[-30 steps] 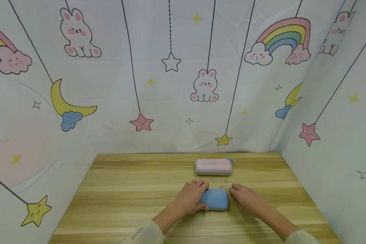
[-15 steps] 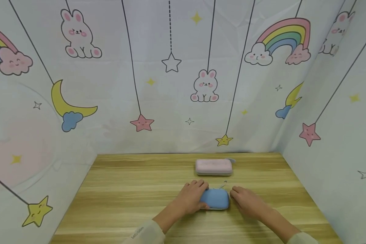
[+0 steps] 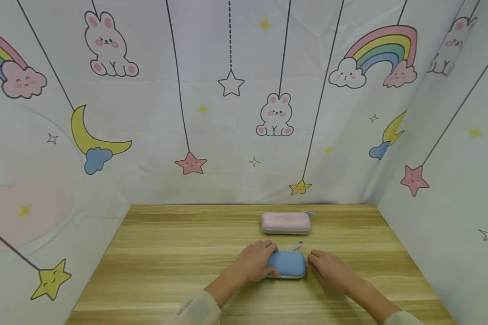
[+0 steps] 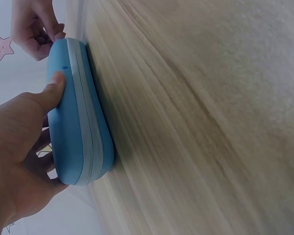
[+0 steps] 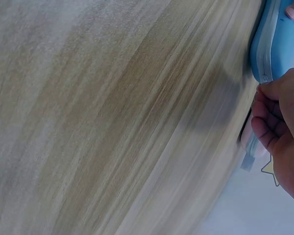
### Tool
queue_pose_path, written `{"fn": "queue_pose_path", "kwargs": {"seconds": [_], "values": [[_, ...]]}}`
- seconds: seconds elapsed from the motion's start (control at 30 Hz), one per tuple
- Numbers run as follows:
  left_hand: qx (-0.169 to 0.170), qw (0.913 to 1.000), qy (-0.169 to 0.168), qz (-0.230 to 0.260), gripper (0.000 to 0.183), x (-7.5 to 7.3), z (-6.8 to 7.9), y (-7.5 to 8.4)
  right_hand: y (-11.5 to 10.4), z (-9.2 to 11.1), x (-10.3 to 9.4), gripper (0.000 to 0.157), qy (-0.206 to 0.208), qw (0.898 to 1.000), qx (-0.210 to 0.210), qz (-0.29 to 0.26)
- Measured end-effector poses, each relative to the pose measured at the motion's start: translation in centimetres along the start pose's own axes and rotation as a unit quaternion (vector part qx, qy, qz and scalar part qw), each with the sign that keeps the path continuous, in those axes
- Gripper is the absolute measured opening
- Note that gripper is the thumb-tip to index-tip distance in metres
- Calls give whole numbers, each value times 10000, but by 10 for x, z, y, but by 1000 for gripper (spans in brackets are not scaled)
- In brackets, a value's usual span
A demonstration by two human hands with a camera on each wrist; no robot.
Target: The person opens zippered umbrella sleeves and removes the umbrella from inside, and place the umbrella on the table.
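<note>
A blue zip case (image 3: pixel 289 263) with a pale zipper band lies on the wooden table in front of the person. My left hand (image 3: pixel 255 262) grips its left end, thumb on the near side and the other fingers over the far side. In the left wrist view the zipper band (image 4: pixel 83 107) runs closed along the visible side. At the right end my right hand (image 3: pixel 329 269) pinches the zipper pull, mostly hidden by thumb and fingertips, just below the zipper slider (image 5: pixel 265 77). A short pale strap (image 3: pixel 297 246) sticks out behind the case.
Behind the blue case lies a pink case (image 3: pixel 286 223) with a grey tab at its right end. White sheeting (image 3: pixel 227 135) printed with rabbits, stars and rainbows hangs behind the table (image 3: pixel 179 253) and at both sides.
My right hand has shifted slightly toward the near side at the case's right end. The pale strap behind the case has turned a little. My left hand keeps its grip.
</note>
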State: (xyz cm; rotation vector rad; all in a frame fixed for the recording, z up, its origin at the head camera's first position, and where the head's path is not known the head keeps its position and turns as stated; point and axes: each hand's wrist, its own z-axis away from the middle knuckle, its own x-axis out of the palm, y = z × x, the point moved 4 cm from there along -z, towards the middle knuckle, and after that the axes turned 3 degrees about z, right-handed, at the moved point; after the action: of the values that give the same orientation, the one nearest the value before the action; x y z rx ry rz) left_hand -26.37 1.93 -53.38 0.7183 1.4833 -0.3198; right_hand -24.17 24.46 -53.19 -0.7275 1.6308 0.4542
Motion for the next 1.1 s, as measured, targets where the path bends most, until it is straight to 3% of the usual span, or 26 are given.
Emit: {"fn": "queue_pose_path", "kwargs": {"seconds": [0.37, 1.1], "values": [[-124, 9995, -199, 226, 63, -1, -2, -3, -1, 5, 4, 20, 232, 9996, -117, -72], [-197, 9987, -263, 392, 67, 1, -3, -5, -5, 7, 5, 22, 177, 9991, -318, -238]]}}
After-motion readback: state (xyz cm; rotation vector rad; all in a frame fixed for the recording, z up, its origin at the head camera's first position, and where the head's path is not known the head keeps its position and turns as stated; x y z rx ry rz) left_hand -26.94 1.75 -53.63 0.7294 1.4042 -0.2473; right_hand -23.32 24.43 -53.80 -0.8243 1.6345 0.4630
